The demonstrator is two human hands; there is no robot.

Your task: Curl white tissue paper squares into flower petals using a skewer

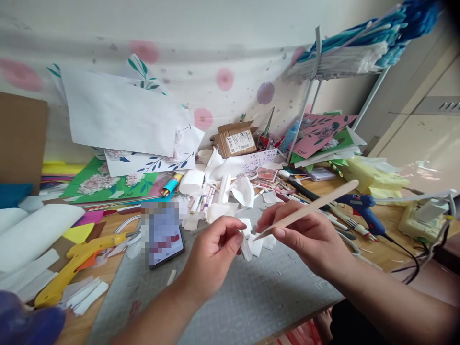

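Note:
A flat wooden stick [316, 202] slants up to the right, held between the thumb and fingers of my right hand [305, 235]. Its lower end points at small white paper pieces [256, 245] beside my left fingertips. My left hand [219, 254] has its thumb and index finger pinched close together over the grey cutting mat [251, 297]; what lies between them is too small to make out. White paper pieces lie just beyond and between both hands.
A phone [166, 235] lies left of my left hand. A yellow glue gun [72, 268] is at the left, a blue one [362, 211] at the right with its cable. Behind are pens, paper scraps, a cardboard box [235, 139] and a power strip [419, 220] at far right.

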